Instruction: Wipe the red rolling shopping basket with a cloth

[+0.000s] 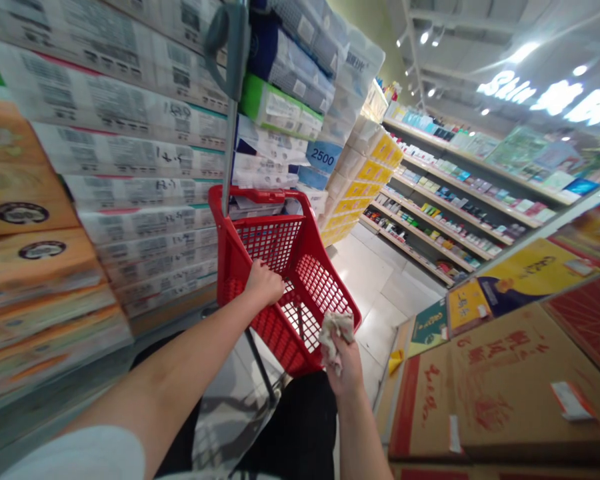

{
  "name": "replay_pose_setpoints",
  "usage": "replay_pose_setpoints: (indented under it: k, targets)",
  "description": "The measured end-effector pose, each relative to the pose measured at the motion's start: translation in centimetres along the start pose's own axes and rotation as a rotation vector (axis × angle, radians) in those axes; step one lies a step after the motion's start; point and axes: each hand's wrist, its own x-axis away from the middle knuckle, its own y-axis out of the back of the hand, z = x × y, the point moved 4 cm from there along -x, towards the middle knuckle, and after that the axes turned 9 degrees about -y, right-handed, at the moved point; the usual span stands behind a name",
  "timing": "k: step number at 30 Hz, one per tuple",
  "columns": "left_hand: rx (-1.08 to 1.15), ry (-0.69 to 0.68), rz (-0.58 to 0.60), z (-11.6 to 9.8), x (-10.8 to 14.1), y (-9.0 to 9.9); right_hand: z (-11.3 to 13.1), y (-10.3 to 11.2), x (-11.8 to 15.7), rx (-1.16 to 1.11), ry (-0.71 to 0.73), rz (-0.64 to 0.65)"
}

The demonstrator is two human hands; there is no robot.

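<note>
Gripping the near rim of the red basket with the left hand, fingers curled closed, and pinching a crumpled cloth in the right hand at the basket's right edge, near stacked cartons.

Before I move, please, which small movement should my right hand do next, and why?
I would probably lower the crumpled cloth onto the nearby rim of the red basket and wipe a short stretch. The right hand already holds the cloth close to that rim, and the left hand grips the basket, which may steady it.
</note>
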Motion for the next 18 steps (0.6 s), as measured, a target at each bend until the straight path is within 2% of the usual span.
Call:
replay_pose_setpoints:
  k: [3,5,7,9,12,15,18]
  targets:
    - [0.001,0.002,-0.015,0.0,0.0,-0.2,-0.5,-1.5,0.8,0.472,0.178,0.071]
    - [0.001,-0.004,-0.032,0.1,0.0,-0.3,-1.4,-2.6,1.6,0.787,0.346,0.057]
    - [0.002,-0.012,-0.039,0.1,-0.1,-0.4,-2.3,-3.3,2.2,0.958,0.482,0.022]
    - [0.000,-0.020,-0.042,0.2,-0.1,-0.5,-2.8,-3.7,2.4,1.005,0.581,0.031]
    - [-0.002,-0.027,-0.078,0.1,-0.1,-0.5,-2.7,-4.3,1.6,0.952,0.673,0.062]
    - [0.006,-0.036,-0.128,-0.1,0.1,-0.5,-2.2,-5.8,-0.6,0.947,0.592,0.062]
    - [0.029,-0.056,-0.123,-0.1,0.1,-0.2,-1.8,-7.7,-2.4,1.022,0.515,0.077]
